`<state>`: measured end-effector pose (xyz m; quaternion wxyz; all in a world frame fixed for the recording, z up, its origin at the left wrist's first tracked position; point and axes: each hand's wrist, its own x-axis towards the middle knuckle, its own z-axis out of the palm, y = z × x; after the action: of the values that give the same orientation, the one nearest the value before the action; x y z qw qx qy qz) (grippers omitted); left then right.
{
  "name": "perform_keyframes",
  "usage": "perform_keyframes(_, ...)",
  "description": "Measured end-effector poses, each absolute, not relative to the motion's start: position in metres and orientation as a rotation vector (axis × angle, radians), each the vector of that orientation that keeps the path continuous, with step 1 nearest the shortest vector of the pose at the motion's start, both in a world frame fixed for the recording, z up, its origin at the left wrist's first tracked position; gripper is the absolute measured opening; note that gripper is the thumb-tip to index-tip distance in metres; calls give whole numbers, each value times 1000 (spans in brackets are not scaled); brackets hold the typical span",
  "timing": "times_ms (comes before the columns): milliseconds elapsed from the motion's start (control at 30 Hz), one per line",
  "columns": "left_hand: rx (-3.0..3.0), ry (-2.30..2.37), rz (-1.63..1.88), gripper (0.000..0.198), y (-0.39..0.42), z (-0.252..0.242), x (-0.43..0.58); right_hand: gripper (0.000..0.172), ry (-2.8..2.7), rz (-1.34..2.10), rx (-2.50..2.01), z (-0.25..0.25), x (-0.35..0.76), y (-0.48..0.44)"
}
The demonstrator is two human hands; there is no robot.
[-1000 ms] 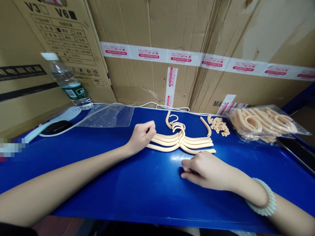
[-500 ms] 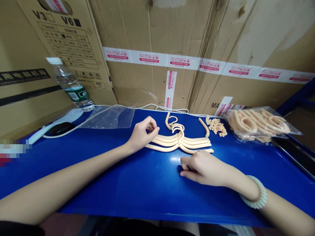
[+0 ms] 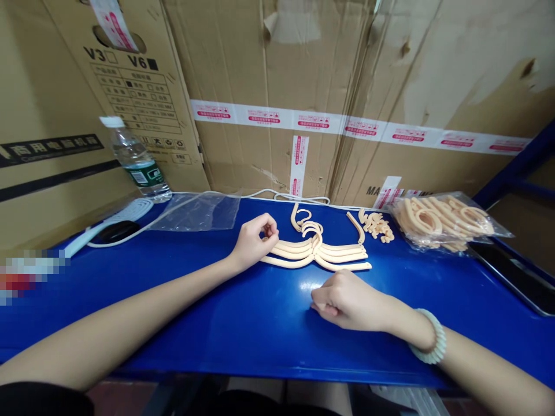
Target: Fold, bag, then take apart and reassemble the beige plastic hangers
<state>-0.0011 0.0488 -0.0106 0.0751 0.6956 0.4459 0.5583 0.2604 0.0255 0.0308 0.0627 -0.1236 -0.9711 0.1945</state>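
Several cream folding clothes hangers (image 3: 338,254) lie stacked on the blue table, their hooks together in the middle. My left hand (image 3: 255,240) is at their left ends and covers the tips. Its thumb and forefinger are curled together in a pinch, and I cannot see what, if anything, is between them. My right hand (image 3: 349,303) is closed in a fist just in front of the hangers' right arms, apart from them. The inside of that fist is hidden. Behind the stack lie a loose hook piece (image 3: 295,218) and a single hanger arm (image 3: 356,227).
A pile of small cream parts (image 3: 377,225) lies at the back right, beside a clear bag of hanger parts (image 3: 437,219). A phone (image 3: 515,277) is at the right. On the left are a water bottle (image 3: 143,164), a flat plastic bag (image 3: 199,212) and a white cable. Cardboard boxes (image 3: 269,69) stand behind.
My right hand has moved slightly left and curled tighter. My left hand stays at the hangers' left ends. The camera view has shifted a little.
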Motion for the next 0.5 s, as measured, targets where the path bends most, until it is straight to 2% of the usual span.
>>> perform_keyframes(167, 2074, 1361, 1640, 9, 52, -4, -4, 37, -2839, 587, -476, 40, 262, 29)
perform_keyframes(367, 2151, 1364, 1416, 4, 59, 13, -12, 13, -2649, 582, -621, 60, 271, 48)
perform_keyframes(500, 2277, 1332, 1155, 10, 72, 17, -11, 11, -2522, 593, -724, 71, 273, 86)
